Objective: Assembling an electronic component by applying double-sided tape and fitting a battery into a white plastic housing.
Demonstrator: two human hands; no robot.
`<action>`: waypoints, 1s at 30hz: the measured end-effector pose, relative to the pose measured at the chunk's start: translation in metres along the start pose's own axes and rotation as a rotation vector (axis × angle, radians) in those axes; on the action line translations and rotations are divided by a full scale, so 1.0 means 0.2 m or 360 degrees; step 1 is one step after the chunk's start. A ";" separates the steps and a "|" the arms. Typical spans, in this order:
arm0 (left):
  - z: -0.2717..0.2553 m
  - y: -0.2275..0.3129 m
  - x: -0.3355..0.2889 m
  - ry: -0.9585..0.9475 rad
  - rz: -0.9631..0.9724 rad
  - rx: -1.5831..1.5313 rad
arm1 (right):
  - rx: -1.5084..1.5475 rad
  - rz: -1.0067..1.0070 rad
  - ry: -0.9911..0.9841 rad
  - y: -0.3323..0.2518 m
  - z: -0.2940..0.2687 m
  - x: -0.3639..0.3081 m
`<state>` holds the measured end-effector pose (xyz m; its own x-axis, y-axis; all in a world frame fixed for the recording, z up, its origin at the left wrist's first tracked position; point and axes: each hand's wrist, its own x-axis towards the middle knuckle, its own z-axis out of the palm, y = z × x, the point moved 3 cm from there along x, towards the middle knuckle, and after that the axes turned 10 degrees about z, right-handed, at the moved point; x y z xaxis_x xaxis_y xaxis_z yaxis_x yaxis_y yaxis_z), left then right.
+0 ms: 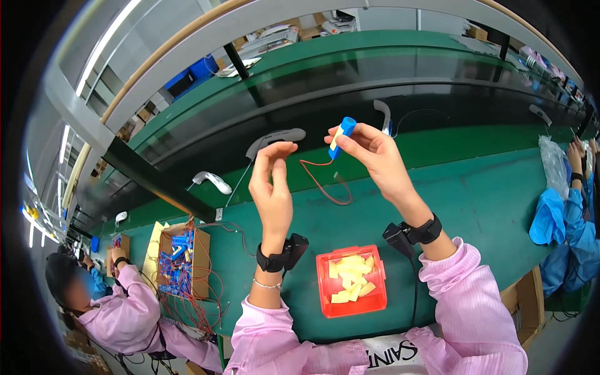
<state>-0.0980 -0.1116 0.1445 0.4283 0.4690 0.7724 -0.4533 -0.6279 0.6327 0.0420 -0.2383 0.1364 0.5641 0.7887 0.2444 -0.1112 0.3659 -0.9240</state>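
Observation:
My right hand (379,159) pinches a blue cylindrical battery pack (345,127), held tilted above the green bench. A pale yellow piece covers part of its side, and a thin red wire (320,185) hangs in a loop from its lower end. To its left, my left hand (272,190) is raised with bent fingers apart from the thumb, and nothing shows between them. Between my forearms sits a red plastic tray (370,305), with several pale yellow rectangular pieces (351,275) lying loose in it.
A cardboard box (201,262) of wired blue battery packs (180,253) stands left, wires trailing over the bench (250,215). A dark metal post (156,178) rises nearby. Grey handheld devices (275,139) lie beyond my hands, before a black belt (387,94). Co-workers sit left (128,306) and right (574,200).

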 end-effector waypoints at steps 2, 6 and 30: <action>0.01 0.06 -0.01 -0.0068 0.0113 0.0352 | -0.0130 0.0003 -0.0040 0.01 0.01 -0.01; 0.06 0.16 -0.02 -0.0142 0.0302 0.0571 | -0.0330 0.0015 -0.0090 0.03 0.06 -0.04; 0.02 0.12 -0.05 -0.0132 -0.0197 0.0060 | -0.0582 -0.0170 -0.0122 0.01 0.11 -0.08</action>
<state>-0.1102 -0.1344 0.1512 0.5427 0.4924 0.6805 -0.3640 -0.5923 0.7189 0.0153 -0.2384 0.1369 0.4926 0.7952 0.3535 0.2516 0.2588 -0.9326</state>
